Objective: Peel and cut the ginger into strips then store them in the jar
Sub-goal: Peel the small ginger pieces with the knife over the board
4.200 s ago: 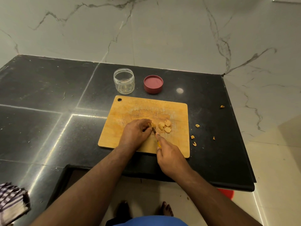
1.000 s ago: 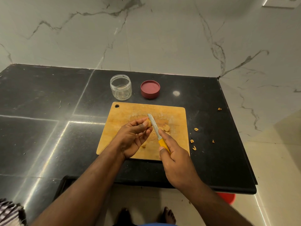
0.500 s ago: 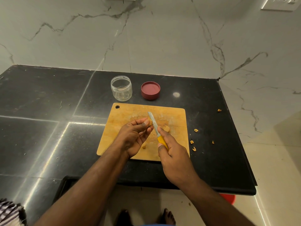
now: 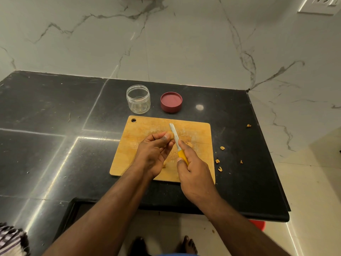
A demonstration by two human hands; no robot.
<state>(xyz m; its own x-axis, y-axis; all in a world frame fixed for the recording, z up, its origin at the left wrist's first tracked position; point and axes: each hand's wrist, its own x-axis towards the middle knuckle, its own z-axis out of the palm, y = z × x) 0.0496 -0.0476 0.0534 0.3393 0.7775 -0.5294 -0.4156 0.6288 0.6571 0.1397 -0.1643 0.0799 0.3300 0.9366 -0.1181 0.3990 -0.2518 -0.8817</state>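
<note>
Over the wooden cutting board (image 4: 147,126) on the black counter (image 4: 55,111), the left hand (image 4: 154,153) has its fingers curled around a small piece of ginger (image 4: 171,136), pinched at the fingertips. The right hand (image 4: 193,172) grips the yellow handle of a knife (image 4: 176,139), its blade lying against the ginger and pointing away toward the wall. More ginger (image 4: 189,144) lies on the board just right of the blade, mostly hidden by the right forefinger. Behind the board stands a clear jar (image 4: 138,99), upright and open; only a few tiny specks show at its bottom. Its red lid (image 4: 171,102) lies just beside it to the right, inner side up. Peel scraps (image 4: 219,164) are scattered on the counter right of the board.
</note>
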